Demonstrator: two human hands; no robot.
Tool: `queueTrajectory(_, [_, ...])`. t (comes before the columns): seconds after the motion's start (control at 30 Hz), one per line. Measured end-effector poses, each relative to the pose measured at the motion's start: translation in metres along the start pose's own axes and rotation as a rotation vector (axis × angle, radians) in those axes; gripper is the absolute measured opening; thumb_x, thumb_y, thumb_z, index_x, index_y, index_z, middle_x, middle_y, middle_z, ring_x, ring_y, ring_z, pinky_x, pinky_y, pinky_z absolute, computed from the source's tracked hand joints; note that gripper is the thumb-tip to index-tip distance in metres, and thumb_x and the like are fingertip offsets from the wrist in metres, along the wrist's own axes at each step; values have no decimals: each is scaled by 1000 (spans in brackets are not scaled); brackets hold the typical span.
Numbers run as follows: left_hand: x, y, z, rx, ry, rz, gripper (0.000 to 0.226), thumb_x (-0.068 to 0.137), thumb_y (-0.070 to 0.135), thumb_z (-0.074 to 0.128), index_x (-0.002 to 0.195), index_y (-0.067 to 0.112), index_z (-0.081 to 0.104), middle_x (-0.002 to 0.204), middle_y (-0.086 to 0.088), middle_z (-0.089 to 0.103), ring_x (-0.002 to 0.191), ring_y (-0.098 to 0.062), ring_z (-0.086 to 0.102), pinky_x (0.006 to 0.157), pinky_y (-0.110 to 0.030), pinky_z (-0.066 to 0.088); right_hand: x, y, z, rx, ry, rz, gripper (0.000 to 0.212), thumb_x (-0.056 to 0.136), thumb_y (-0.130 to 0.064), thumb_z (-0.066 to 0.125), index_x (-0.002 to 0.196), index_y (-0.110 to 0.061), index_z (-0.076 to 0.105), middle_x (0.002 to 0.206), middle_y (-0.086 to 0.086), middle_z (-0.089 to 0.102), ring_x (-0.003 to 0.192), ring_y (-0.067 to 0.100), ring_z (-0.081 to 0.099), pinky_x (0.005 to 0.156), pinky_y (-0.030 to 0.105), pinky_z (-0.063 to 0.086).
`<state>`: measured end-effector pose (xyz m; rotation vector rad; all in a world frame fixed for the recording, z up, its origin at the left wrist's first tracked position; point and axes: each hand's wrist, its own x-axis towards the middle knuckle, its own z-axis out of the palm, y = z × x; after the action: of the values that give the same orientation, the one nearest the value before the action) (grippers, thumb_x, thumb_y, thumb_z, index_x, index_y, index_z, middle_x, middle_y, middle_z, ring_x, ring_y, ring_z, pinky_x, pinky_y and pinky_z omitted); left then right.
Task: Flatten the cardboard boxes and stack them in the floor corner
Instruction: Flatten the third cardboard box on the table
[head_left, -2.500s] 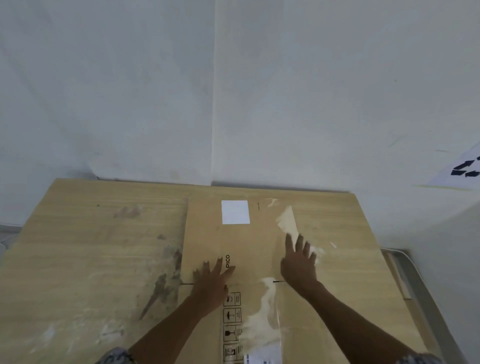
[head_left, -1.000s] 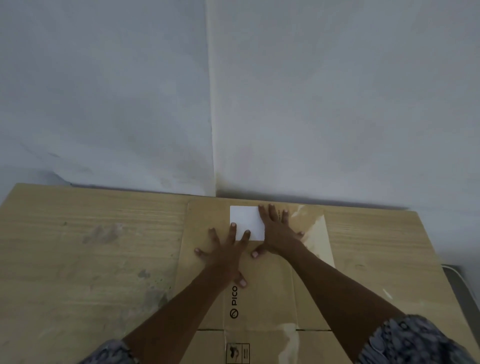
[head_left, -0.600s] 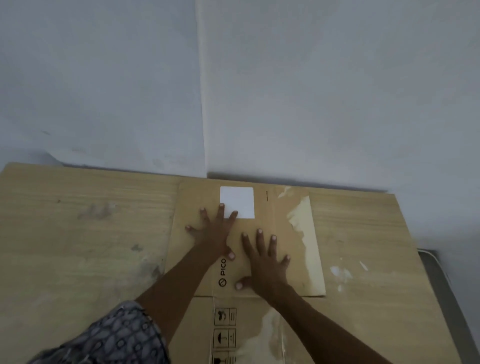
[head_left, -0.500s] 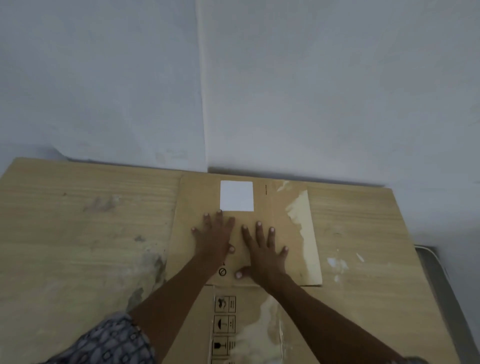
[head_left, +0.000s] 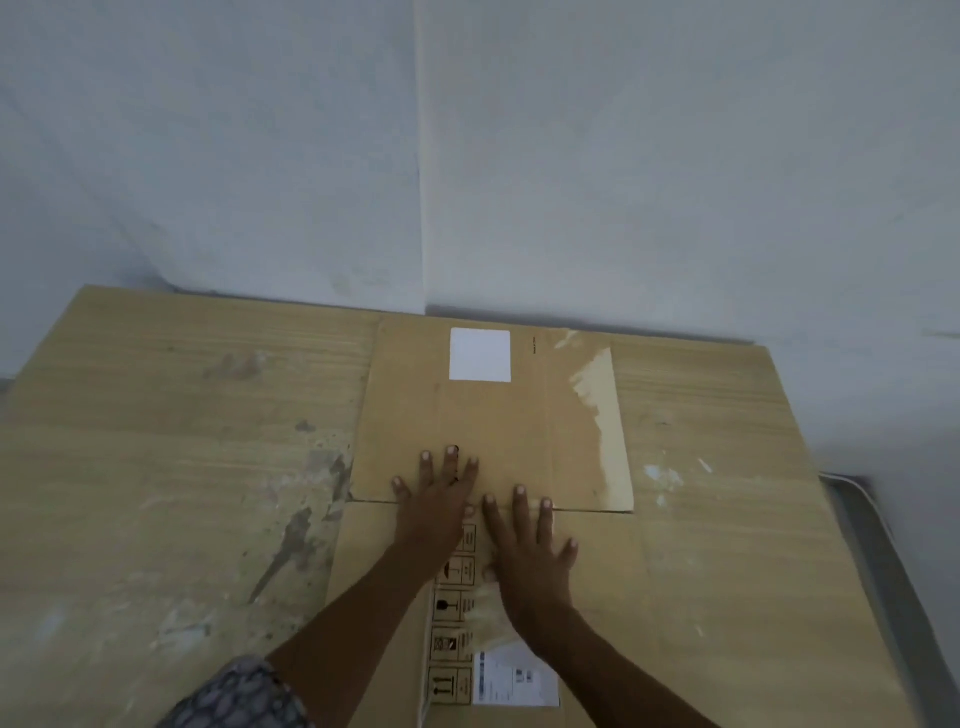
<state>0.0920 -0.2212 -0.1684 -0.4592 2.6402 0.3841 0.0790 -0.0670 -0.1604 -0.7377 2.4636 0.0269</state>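
Note:
A flattened brown cardboard box (head_left: 519, 415) lies on the wooden floor (head_left: 182, 467), its far end against the wall corner. It bears a white square label (head_left: 480, 355) near the far edge, torn tape marks along its right side, printed handling symbols and a shipping label (head_left: 514, 680) near me. My left hand (head_left: 436, 504) lies palm down with spread fingers over the fold line between flap and panel. My right hand (head_left: 524, 556) presses flat just beside it, slightly nearer to me. Neither hand holds anything.
Two pale walls meet in a corner (head_left: 423, 260) directly behind the box. The floor shows dark stains (head_left: 296, 530) left of the box and white flecks (head_left: 660, 475) to the right. A grey strip with a cable (head_left: 883, 561) runs along the floor's right edge.
Both hands have slid back along the box toward me, from just below the white label down to the fold line, staying flat on the cardboard.

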Motion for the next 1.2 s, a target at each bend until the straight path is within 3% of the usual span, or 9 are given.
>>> queueTrajectory(0.13, [-38,4,5,107,51,55,60,100,27,40,153,22,12,163,-13,3,148,-40,3,107,-73,18,-1,-1,-4,33,34,-5,91,96,-34,54,149,-41,-19,159,1,-28,146,36,-21,111,71,11])
queueTrajectory(0.3, [-117,-5,79,151,-59,144,75,78,60,50,143,23,42,150,-12,42,131,-43,46,82,-78,39,-12,-2,3,82,69,-29,73,100,-29,46,155,-31,-2,163,6,-16,148,37,-14,111,71,8])
queueTrajectory(0.37, [-116,-6,76,128,-5,159,77,80,63,36,147,25,35,155,-7,31,136,-41,40,82,-80,37,-29,-2,13,117,115,-50,64,100,-36,45,154,-23,13,164,9,-5,150,34,-7,114,67,11])
queueTrajectory(0.47, [-111,-4,72,126,41,187,77,91,63,32,153,31,-1,153,-2,-20,143,-32,-13,99,-79,13,-73,6,43,73,82,-98,69,100,-43,43,155,-24,7,163,6,-11,149,27,-14,118,61,9])
queueTrajectory(0.67, [-120,-6,64,113,-18,189,68,98,49,39,154,29,7,163,-4,-7,149,-37,-4,106,-74,12,-104,16,77,95,69,-114,86,95,-45,51,151,-37,-13,156,-3,-28,142,20,-27,118,58,-1])
queueTrajectory(0.77, [-151,-8,77,115,76,243,73,89,58,50,150,21,31,161,-10,21,146,-39,18,103,-73,27,-106,9,80,66,99,-79,86,95,-41,52,151,-37,-14,154,-4,-30,145,22,-24,119,59,0])
queueTrajectory(0.93, [-165,-15,90,224,-87,277,105,80,58,63,154,26,-4,163,-5,-12,148,-37,-7,110,-68,10,-106,12,68,45,17,-124,98,90,-46,60,153,-29,-14,154,-1,-31,147,25,-22,116,59,0])
queueTrajectory(1.1, [-159,-13,75,225,-152,312,99,83,53,64,155,24,2,164,-7,-7,148,-40,1,109,-69,19,-109,24,69,31,2,-201,106,86,-46,65,152,-26,-15,157,3,-28,147,29,-23,117,60,0])
queueTrajectory(1.2, [-166,-14,68,189,-130,313,93,83,51,66,154,25,11,164,-5,-1,148,-38,6,108,-68,21,-111,24,73,23,-6,-227,122,70,-77,56,153,-26,-16,154,3,-33,143,27,-29,115,60,-5])
